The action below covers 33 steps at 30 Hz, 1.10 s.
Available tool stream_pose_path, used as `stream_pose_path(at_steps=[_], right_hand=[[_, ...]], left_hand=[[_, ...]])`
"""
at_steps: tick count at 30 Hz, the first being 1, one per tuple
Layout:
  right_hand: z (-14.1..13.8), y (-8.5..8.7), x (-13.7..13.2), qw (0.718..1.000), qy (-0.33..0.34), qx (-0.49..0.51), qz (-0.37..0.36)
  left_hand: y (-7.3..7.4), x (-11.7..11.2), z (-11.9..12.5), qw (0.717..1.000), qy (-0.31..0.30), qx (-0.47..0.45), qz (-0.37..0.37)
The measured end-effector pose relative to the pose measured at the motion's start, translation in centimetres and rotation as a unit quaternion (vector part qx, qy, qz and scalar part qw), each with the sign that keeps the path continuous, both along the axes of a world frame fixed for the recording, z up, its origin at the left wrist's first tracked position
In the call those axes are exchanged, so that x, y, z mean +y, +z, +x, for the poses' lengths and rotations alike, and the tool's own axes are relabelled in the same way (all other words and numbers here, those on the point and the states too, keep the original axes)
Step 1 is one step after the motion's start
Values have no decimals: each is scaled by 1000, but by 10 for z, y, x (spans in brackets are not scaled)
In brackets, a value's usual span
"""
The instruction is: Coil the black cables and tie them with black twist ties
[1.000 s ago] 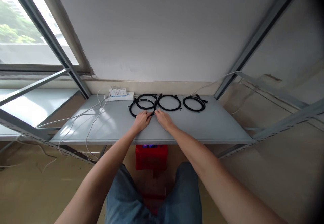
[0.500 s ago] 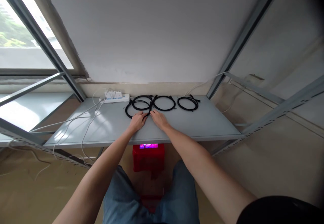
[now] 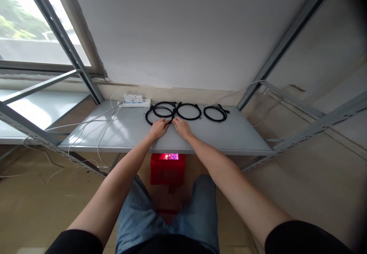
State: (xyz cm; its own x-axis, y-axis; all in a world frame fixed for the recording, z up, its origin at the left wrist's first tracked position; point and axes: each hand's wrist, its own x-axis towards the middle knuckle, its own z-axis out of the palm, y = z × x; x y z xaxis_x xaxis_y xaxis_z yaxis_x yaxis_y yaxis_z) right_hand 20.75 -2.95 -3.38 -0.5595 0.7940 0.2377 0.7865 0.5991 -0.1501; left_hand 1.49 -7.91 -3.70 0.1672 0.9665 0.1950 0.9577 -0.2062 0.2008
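Note:
Four would be too exact for the group, so several coiled black cables lie on the grey shelf (image 3: 137, 131). Closest to me is one coil (image 3: 146, 118), with my left hand (image 3: 158, 129) closed on its front edge. My right hand (image 3: 181, 127) pinches the same cable at the coil's right front, fingertips nearly meeting the left ones. Behind it, partly overlapped, rests another coiled cable (image 3: 163, 103). A third coil (image 3: 200, 113) touches this pair on the right, and one more coil (image 3: 205, 115) lies apart farther right. My fingers hide the gripped stretch.
A white power strip (image 3: 140, 103) with plugged-in adapters stands at the back left. White cords (image 3: 100, 143) run from it over the shelf's front edge. Metal uprights (image 3: 259, 74) frame both sides. Below the shelf is a red stool (image 3: 167, 171) with a lit screen (image 3: 170, 156) on it.
The whole view has shifted slightly as my head moved. Both hands stay at the front of the near coil, with only small finger movement. The other coils lie as before.

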Motion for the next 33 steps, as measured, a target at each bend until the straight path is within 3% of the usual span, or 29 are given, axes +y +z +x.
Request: stream_pose_path(at_steps=[16,33], right_hand=[[-5,3,-1,999,-35,16,-3],[0,-4,1,999,17,35,6]], left_hand=[[-3,2,0,1000,4,12,12],[-3,1,2,1000,-7,17,13]])
